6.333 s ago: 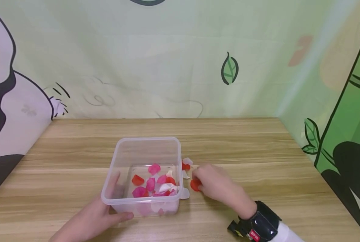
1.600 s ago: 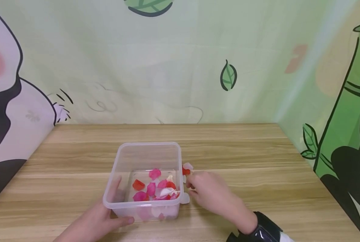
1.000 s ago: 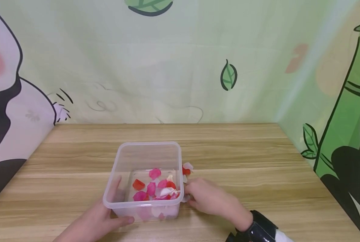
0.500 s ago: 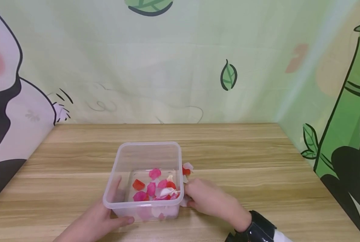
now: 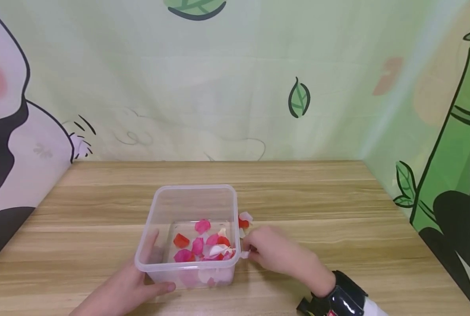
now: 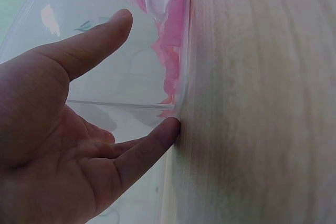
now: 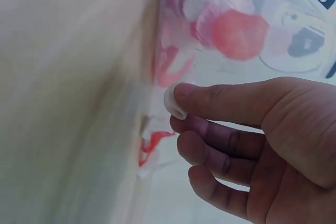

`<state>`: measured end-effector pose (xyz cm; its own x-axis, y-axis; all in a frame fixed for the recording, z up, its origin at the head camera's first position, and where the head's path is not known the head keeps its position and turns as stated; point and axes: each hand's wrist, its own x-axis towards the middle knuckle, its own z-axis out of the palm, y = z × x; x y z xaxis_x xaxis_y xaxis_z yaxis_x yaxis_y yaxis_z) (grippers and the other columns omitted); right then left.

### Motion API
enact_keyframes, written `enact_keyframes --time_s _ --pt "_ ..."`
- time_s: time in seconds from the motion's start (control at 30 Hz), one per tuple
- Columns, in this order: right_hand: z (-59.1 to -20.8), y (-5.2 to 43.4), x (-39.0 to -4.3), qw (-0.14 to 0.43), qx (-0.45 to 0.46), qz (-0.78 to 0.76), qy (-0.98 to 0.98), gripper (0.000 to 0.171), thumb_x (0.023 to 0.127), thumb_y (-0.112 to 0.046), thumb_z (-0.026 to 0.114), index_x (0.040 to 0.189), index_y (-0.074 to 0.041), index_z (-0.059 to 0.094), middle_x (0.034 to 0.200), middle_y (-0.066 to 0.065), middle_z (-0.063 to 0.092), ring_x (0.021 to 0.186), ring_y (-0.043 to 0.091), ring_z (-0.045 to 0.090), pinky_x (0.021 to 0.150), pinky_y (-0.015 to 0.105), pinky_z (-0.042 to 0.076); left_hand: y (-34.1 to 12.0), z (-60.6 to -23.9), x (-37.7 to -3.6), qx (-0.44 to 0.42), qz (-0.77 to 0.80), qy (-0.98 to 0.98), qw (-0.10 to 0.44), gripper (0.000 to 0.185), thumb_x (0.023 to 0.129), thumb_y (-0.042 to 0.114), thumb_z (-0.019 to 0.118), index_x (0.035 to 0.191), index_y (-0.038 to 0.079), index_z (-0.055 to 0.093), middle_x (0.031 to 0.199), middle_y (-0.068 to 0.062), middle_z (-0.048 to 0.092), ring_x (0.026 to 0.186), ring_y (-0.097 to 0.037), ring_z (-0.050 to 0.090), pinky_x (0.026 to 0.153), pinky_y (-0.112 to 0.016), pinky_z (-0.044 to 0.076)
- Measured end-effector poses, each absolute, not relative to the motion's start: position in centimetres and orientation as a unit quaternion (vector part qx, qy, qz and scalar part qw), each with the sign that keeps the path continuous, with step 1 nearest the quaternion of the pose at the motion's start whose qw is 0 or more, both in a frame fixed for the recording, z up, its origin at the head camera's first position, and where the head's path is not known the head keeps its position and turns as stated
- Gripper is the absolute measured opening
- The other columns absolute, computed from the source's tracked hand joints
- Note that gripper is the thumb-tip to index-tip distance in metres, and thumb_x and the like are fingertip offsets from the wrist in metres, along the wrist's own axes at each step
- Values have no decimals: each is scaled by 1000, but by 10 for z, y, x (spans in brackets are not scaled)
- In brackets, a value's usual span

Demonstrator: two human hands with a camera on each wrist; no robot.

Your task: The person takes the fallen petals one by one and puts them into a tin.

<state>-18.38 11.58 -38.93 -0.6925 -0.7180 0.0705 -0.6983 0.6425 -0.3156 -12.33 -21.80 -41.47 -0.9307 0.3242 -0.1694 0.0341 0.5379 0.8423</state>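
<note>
In the head view, a clear plastic container (image 5: 195, 266) stands on the table with pink, red and white petals (image 5: 197, 245) spread over its bottom. My left hand (image 5: 128, 281) lies around its front left corner, thumb along the front wall and fingers against the left wall. The left wrist view shows those fingers (image 6: 142, 161) fairly straight against the clear plastic. Just right of the container, my right hand (image 5: 276, 250) pinches a curled white petal (image 7: 175, 102) between thumb and index finger. The other fingers are loosely bent.
A few loose red and pale petals (image 5: 244, 221) lie on the wooden table (image 5: 318, 202) beside the container's right wall. A cloth backdrop (image 5: 235, 87) with cartoon drawings hangs behind the table and along its sides. My right wrist wears a black strapped device (image 5: 343, 294).
Earlier my right hand held a red petal; now it pinches a white one. In the last half second it has risen slightly beside the container. My left hand keeps its place.
</note>
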Motion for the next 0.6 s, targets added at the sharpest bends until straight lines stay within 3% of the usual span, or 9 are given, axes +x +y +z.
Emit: enact_keyframes --time_s 0.33,0.6 --pt "-377 125 -189 -10 -353 -151 923 6 87 -7 81 86 -9 76 79 -3 70 68 6 58 63 26 50 -218 -414 -123 102 468 864 154 118 81 40 88 163 20 6 155 -19 41 130 -35 47 101 -48 49" --pt "-375 124 -190 -96 -317 -181 926 4 88 -9 81 90 -11 78 82 -4 70 69 11 62 62 27 50 -218 -415 -123 95 470 863 160 121 80 41 88 164 19 4 157 -19 38 132 -35 45 101 -48 48"
